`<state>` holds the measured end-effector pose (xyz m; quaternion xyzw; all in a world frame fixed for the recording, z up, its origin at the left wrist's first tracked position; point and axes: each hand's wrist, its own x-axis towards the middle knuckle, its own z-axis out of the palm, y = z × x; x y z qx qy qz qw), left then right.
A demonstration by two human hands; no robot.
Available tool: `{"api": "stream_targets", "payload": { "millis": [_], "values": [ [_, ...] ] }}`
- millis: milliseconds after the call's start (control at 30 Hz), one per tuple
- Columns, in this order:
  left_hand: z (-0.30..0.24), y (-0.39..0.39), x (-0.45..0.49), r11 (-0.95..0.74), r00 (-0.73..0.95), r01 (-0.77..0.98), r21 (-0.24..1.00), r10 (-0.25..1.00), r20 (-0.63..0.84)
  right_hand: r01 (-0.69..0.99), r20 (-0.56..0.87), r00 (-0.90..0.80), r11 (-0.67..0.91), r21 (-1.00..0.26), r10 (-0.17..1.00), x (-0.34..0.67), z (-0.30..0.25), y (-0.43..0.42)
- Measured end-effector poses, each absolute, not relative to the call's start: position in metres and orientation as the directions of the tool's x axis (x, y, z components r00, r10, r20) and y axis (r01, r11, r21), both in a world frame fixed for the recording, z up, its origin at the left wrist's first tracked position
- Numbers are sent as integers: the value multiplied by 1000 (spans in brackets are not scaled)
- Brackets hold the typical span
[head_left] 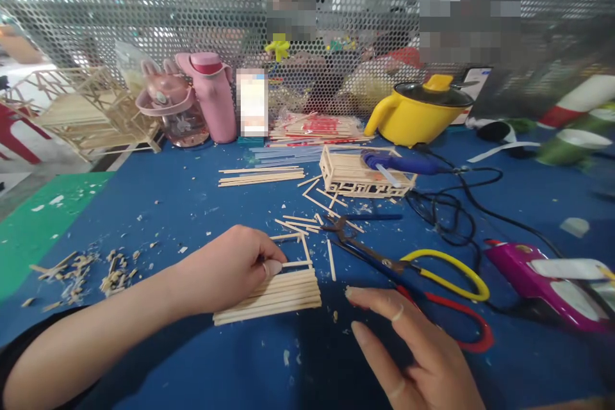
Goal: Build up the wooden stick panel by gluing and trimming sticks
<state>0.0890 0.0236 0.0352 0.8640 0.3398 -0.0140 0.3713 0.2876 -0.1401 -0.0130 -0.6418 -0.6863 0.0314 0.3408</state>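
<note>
My left hand (225, 269) rests on a flat panel of glued wooden sticks (281, 295) on the blue table, its fingers curled and pressing the panel's upper left edge. A small stick frame (300, 253) juts from the panel's top. My right hand (408, 352) hovers open to the right of the panel, fingers stretched out toward it, holding nothing. Scissors with yellow and red handles (432, 282) lie just beyond the right hand.
Loose sticks (262, 176) and a small stick box (358, 176) with a blue glue gun (403, 163) lie mid-table. A magenta glue gun (538, 278), black cables (446, 208), a yellow pot (418, 112), pink bottles (211, 96), a stick model (91, 112) and wood scraps (91, 269) surround.
</note>
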Motion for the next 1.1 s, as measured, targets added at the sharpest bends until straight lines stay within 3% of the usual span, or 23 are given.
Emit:
{"api": "stream_targets", "payload": {
  "millis": [1100],
  "values": [
    [39, 19, 89, -596, 823, 533, 601, 530, -204, 847, 433, 78, 170, -504, 898, 288, -23, -127]
  ]
}}
